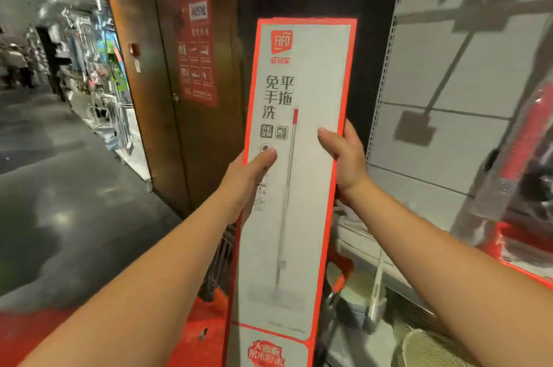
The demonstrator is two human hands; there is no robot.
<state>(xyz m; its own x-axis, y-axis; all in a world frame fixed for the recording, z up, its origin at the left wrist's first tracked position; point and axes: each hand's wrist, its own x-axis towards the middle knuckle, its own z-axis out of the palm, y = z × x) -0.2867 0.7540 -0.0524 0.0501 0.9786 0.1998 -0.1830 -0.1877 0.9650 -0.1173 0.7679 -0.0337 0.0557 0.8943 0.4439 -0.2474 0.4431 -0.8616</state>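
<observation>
A tall, narrow mop box (pixel 294 175), grey with a red border, is held upright at arm's length in a shop aisle. The left hand (pixel 244 179) grips its left edge, thumb across the front; the right hand (pixel 344 157) clamps the right edge likewise. Judged step: inspecting the package. Next it likely goes down into the orange cart (pixel 206 333) below, keeping both grips steady. A brown door (pixel 179 67) stands behind.

Single head-worn wide-angle view, forward and slightly downward, close on the mop box (pixel 302 202)
</observation>
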